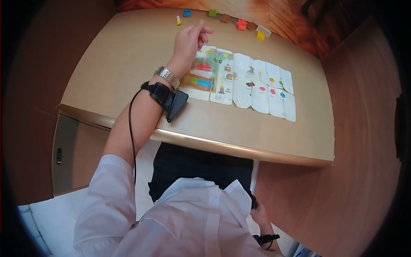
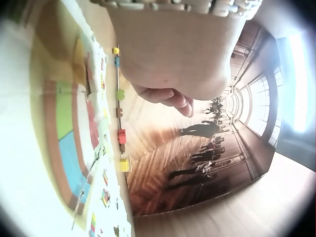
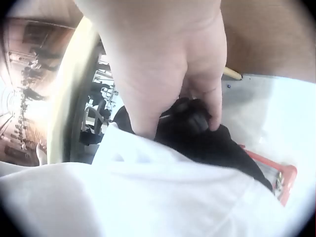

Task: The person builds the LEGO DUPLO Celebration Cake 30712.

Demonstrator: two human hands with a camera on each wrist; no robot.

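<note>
My left hand [image 1: 188,48] is raised over the table, its fingers loosely curled with nothing in them. Below it lies a creased paper instruction sheet [image 1: 242,97] printed with a brick-built cake and small coloured pieces. In the left wrist view, the fingers [image 2: 170,98] show past the wrist. Down at my waist, my right hand [image 1: 260,213] is beside the white shirt. Seen from the right wrist, thumb and fingers close around a blurred small black object [image 3: 191,120] against black clothing; its kind cannot be told.
Along the table's far edge stand a blue brick [image 1: 186,13], a green brick [image 1: 212,13], a red brick [image 1: 241,24], brown pieces [image 1: 224,18] and a yellow brick [image 1: 260,37]. A white-and-yellow piece [image 1: 178,20] lies nearer. A picture panel [image 2: 163,168] rises behind.
</note>
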